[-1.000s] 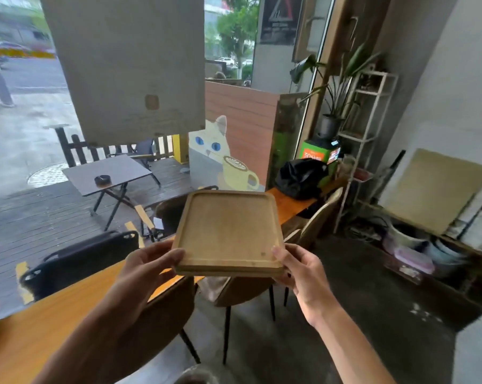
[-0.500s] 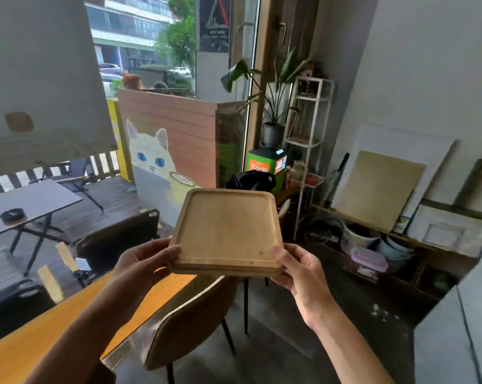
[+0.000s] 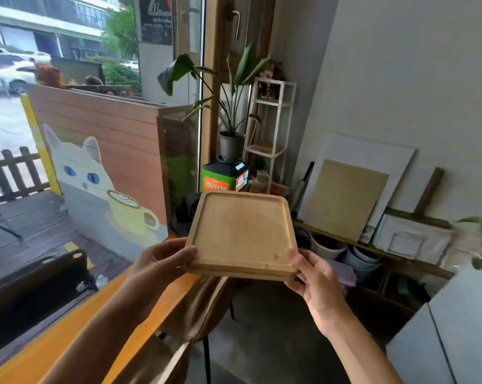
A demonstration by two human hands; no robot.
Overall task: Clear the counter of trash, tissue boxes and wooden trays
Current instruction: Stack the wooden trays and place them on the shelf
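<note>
I hold a square wooden tray [image 3: 241,231] with a raised rim in front of me, level and above the floor; its near edge looks like two stacked trays. My left hand [image 3: 162,261] grips its near left corner, thumb on the rim. My right hand [image 3: 314,278] grips the near right corner the same way. The tray is empty. The orange wooden counter [image 3: 54,345] runs along the window at the lower left, below my left forearm.
Brown chairs [image 3: 203,303] stand tucked at the counter below the tray. A black bag [image 3: 183,214], a green box [image 3: 224,176], a potted plant [image 3: 230,139] and a white shelf rack [image 3: 271,126] fill the corner. Boards [image 3: 342,200] and buckets [image 3: 328,245] line the right wall; a grey cabinet [image 3: 456,333] stands at the lower right.
My view has swung to the right, away from the window and counter toward the corner and right wall. The tray stays in both hands, held the same way.
</note>
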